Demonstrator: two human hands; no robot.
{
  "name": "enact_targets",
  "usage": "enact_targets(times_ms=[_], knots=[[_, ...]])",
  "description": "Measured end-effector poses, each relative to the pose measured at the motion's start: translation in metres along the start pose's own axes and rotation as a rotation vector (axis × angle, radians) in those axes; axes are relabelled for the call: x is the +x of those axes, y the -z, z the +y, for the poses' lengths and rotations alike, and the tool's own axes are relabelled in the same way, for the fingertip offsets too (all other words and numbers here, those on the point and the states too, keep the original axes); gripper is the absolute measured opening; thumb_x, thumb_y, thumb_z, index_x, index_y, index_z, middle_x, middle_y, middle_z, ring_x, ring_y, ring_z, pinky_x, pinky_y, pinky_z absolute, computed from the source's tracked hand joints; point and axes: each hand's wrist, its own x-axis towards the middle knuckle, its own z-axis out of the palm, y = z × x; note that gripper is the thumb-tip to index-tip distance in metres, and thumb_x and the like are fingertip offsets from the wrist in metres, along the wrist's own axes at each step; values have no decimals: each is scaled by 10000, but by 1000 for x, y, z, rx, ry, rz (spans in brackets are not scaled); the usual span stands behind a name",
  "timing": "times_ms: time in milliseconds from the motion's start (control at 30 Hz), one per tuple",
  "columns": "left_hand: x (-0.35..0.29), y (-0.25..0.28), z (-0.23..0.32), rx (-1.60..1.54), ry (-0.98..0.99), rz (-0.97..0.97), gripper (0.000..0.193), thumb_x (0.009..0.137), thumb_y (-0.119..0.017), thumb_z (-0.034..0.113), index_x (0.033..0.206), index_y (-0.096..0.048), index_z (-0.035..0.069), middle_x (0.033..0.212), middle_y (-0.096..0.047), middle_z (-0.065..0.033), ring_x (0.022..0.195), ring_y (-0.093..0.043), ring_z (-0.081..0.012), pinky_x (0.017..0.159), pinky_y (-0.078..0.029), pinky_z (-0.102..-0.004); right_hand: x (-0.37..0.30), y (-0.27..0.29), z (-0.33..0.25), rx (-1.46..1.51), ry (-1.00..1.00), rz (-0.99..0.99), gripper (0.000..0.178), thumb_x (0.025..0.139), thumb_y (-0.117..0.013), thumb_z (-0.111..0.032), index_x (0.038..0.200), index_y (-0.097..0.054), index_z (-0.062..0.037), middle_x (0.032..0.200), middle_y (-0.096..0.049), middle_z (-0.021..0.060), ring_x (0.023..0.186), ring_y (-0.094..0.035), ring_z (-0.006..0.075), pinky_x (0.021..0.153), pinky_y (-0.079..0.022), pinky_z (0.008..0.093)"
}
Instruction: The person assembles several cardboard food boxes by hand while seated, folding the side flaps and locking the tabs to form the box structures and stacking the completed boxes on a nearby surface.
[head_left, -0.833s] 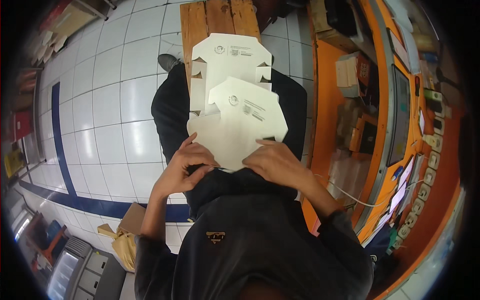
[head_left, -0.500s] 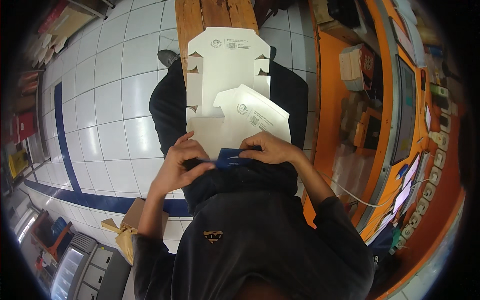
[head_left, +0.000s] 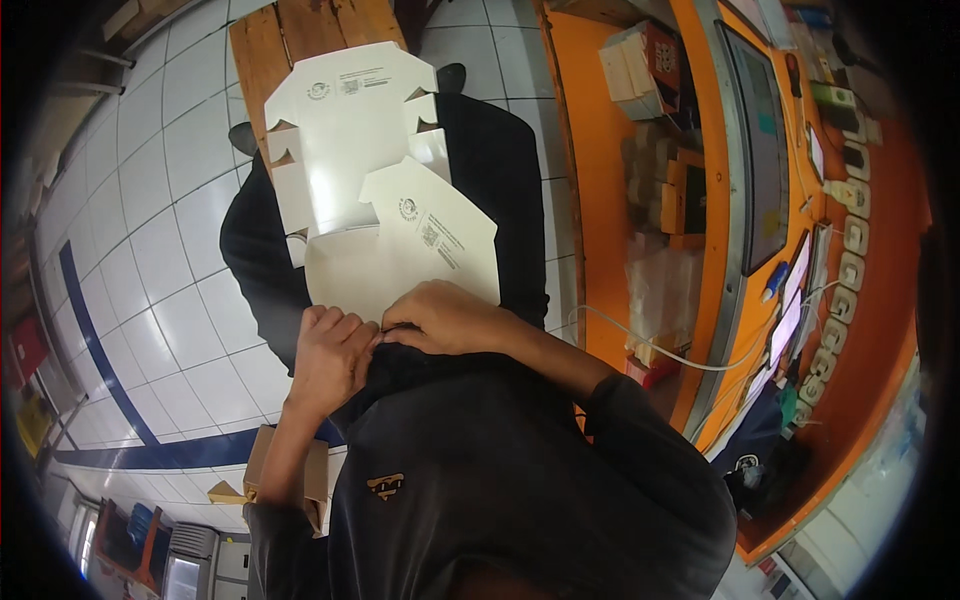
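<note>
My left hand (head_left: pixel 335 360) and my right hand (head_left: pixel 440 318) meet close in front of my waist, both closed with fingertips pinched together. Whatever they grip, if anything, is hidden by the fingers. Just beyond them, across my lap, lies a white cardboard box blank (head_left: pixel 450 262) with a printed logo and code, turned at an angle. It overlaps a second white box blank (head_left: pixel 345 140), open, with notched side flaps folded partly up. The far end of that one rests on a wooden bench (head_left: pixel 255 60).
An orange counter (head_left: pixel 705 270) runs along the right, with shelves of boxes, a dark screen (head_left: pixel 757 150) and a white cable (head_left: pixel 690 362). At the lower left stands a brown cardboard box (head_left: pixel 312 475) on the white tiled floor (head_left: pixel 190 270), which has blue stripes.
The blue item held between both hands before is no longer visible. My hands have come together, with fingers curled closed. The whole view has shifted and tilted, putting the scene further left.
</note>
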Motion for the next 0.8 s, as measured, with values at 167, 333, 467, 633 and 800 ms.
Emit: enact_targets(times_ms=[167, 333, 467, 633, 800], knots=[[-6, 2, -10, 53, 65, 91, 67, 827, -762, 74, 838, -699, 57, 780, -595, -70, 808, -573, -276, 839, -418, -421, -39, -9, 23, -290, 31, 254, 101, 852, -767, -99, 866, -695, -30, 953, -685, 124, 902, -683, 334, 769, -533, 441], [-2, 2, 2, 18, 80, 91, 114, 821, -780, 96, 786, -676, 67, 757, -589, -70, 798, -574, -278, 839, -419, -424, -43, 2, 4, -213, -5, 309, 79, 878, -725, -110, 874, -674, -49, 918, -670, 91, 928, -675, 313, 789, -539, 442], [6, 2, 16, 57, 11, 41, 170, 820, -794, 135, 753, -650, 76, 735, -562, -57, 792, -573, -244, 833, -423, -404, -30, 5, -16, -278, -93, 344, 118, 852, -770, -97, 869, -676, -27, 841, -672, 102, 795, -689, 307, 697, -542, 428], [19, 4, 20, 136, -40, 72, 171, 835, -781, 152, 747, -651, 84, 731, -554, -42, 786, -569, -224, 832, -428, -395, -19, -4, -19, -448, -37, 346, 86, 858, -688, -99, 818, -628, -52, 815, -635, 91, 801, -677, 304, 685, -540, 435], [32, 5, 22, 201, -51, 148, 176, 855, -771, 189, 773, -661, 79, 744, -558, -38, 788, -567, -227, 823, -431, -415, -1, 13, -26, -564, 129, 469, 38, 820, -674, -95, 832, -648, -70, 848, -610, 72, 815, -660, 255, 689, -523, 406]])
